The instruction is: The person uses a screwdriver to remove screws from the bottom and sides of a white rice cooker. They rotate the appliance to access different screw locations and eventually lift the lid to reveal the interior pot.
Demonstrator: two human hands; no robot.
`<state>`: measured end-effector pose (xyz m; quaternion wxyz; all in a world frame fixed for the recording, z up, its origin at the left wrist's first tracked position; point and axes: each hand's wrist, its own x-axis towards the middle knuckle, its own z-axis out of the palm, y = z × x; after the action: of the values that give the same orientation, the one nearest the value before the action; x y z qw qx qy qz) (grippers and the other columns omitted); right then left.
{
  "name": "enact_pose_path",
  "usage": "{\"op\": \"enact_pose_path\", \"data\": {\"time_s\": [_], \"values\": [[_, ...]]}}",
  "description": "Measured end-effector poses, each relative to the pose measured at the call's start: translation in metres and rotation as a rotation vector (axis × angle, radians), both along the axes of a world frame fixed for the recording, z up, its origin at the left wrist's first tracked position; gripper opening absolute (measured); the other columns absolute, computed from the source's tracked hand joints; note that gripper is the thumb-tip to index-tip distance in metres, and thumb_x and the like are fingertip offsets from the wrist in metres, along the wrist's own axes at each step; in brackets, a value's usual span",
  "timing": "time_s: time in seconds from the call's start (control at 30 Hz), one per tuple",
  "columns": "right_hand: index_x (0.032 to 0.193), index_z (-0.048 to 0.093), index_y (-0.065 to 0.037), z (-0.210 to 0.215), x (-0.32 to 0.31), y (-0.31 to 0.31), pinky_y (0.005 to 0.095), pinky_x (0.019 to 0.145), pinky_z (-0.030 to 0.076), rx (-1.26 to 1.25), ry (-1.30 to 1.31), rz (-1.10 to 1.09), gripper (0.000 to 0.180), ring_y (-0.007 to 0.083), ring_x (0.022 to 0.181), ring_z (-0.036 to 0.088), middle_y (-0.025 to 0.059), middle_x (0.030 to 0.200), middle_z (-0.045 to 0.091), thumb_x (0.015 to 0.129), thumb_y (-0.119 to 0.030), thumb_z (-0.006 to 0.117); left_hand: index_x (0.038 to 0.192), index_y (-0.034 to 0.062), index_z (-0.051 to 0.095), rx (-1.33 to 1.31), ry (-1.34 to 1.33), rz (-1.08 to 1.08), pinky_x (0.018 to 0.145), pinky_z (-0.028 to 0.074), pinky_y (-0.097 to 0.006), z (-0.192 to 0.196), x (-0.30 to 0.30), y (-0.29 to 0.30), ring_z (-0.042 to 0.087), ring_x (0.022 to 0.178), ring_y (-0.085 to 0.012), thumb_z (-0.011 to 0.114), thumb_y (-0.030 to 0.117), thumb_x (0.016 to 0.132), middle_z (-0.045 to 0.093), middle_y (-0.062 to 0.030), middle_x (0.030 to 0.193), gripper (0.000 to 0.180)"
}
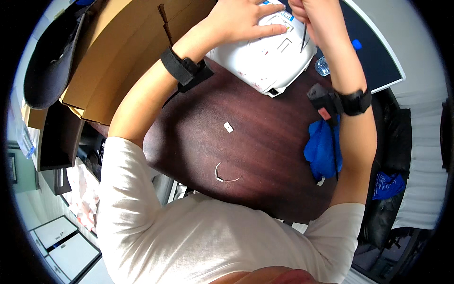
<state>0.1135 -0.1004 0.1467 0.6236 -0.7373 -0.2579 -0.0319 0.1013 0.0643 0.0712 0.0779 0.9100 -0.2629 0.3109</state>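
Head view: a dark wooden table (265, 142) with a rounded near edge fills the middle, and most of its surface between the person's forearms is bare, save a small white chip (228, 127) and a thin curled white strip (221, 174). A white plastic device (265, 57) lies flat at the far side of the table, its near corner pointing toward the person. A cardboard box (123, 52) crowds the table's left edge, just beside the device; a blue cloth (323, 147) lies at the right edge under the right forearm, and a dark panel (373, 57) bounds the far right. The left hand (239, 21) rests palm down on the device, fingers spread flat, pressing rather than gripping. The right hand (307, 16), partly cut off by the top rim, is closed around a thin dark tool (303, 40) held nearly upright, its tip touching the device's top. Both wrists wear black straps
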Motion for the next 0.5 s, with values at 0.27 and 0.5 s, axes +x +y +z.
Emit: {"op": "enact_pose_path", "data": {"time_s": [0.27,0.5], "values": [[0.074,0.047,-0.011,-0.006,0.045,-0.001,0.0205,0.038,0.023,0.084,0.318,0.074,0.02,0.0038,0.043,0.032,-0.0072,0.057,0.041,0.091,-0.012,0.058,0.131,0.0132,0.061,-0.016,-0.068,0.029,0.088,0.047,-0.049,-0.01,0.004,0.001,0.052,0.126,-0.035,0.049,0.058,0.091,0.055,-0.0218,0.133,0.061],[0.078,0.048,-0.01,-0.009,0.049,-0.011,0.0213,0.038,0.023,0.185,0.33,-0.007,0.017,0.0043,0.043,0.032,-0.0069,0.057,0.04,0.092,-0.013,0.056,0.131,0.0141,0.061,-0.043,-0.033,0.016,0.085,0.049,-0.048,-0.004,-0.002,0.001,0.054,0.125,-0.0337,0.049,0.058,0.092,0.057,-0.0213,0.132,0.06]]}}
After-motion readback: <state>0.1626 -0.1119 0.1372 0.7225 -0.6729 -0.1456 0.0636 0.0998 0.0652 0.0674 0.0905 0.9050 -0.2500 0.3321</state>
